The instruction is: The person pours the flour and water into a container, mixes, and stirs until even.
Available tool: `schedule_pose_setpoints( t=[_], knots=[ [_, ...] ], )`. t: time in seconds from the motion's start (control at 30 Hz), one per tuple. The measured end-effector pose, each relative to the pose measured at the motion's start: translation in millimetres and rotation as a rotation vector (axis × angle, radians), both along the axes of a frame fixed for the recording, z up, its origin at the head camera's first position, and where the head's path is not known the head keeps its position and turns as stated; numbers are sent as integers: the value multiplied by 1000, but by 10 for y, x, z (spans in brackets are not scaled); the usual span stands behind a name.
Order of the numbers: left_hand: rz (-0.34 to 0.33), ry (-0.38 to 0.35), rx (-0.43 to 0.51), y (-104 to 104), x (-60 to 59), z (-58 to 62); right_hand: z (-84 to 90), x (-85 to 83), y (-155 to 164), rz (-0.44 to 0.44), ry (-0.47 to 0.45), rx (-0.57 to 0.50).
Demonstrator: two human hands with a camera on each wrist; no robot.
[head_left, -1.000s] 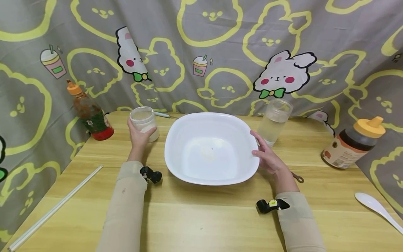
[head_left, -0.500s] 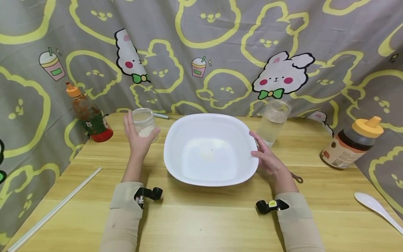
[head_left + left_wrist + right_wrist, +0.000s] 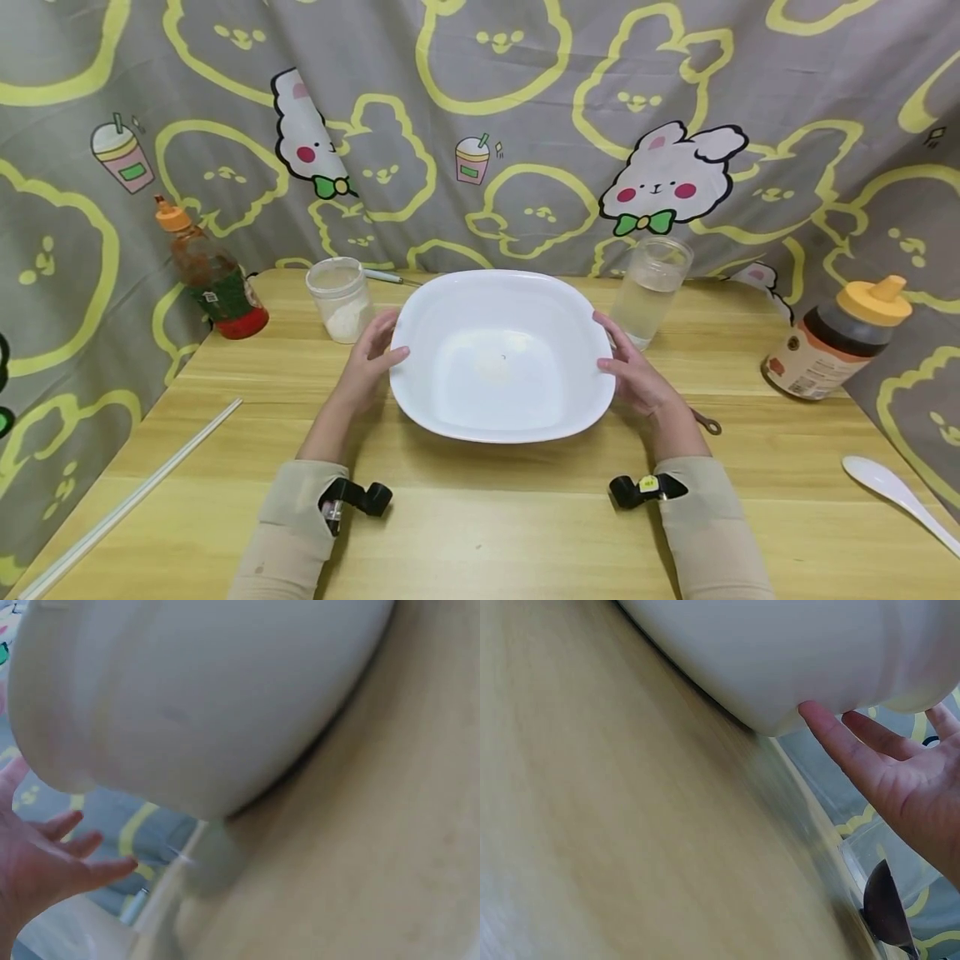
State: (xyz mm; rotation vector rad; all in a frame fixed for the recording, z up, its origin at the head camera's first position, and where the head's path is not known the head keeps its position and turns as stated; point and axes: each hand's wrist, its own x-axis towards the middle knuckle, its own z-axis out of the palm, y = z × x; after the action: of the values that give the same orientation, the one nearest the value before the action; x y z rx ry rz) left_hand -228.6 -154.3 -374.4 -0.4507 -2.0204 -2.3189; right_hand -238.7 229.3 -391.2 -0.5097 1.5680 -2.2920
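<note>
A white plastic basin (image 3: 498, 302) stands on the wooden table, nothing visible in it. At its left rim is my left hand (image 3: 371, 360), thumb over the edge; in the left wrist view its other fingers are spread, apart from the wall. My right hand (image 3: 636, 375) holds the right rim, thumb on top, with fingertips against the outer wall in the right wrist view. A clear jar of white powder (image 3: 341, 302) sits just behind my left hand. Behind my right hand stands a tall glass of water (image 3: 649, 292).
A red sauce bottle (image 3: 217, 283) stands far left, white chopsticks (image 3: 138, 493) in front of it. On the right are a brown sauce bottle (image 3: 836, 342) and a white spoon (image 3: 900, 500). A dark ladle (image 3: 887, 906) lies by the glass. A thin-handled tool (image 3: 384, 276) lies behind the jar.
My left hand has let go of the powder jar and moved right to the basin's left rim. The jar stays at the back left. My right hand has kept its place.
</note>
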Motion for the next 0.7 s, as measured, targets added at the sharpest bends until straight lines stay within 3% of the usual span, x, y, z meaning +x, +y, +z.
schedule_pose_setpoints(
  t=[0.17, 0.3, 0.6, 0.7],
  knots=[
    [-115, -102, 115, 1, 17, -102, 2, 12, -12, -2, -3, 13],
    [-162, -108, 147, 6, 27, -160, -11, 14, -11, -9, -4, 17],
    [-172, -113, 183, 39, 13, -191, 15, 9, 11, 2, 0, 17],
    [-174, -128, 182, 46, 19, -182, 73, 25, 16, -48, 1, 69]
  ],
)
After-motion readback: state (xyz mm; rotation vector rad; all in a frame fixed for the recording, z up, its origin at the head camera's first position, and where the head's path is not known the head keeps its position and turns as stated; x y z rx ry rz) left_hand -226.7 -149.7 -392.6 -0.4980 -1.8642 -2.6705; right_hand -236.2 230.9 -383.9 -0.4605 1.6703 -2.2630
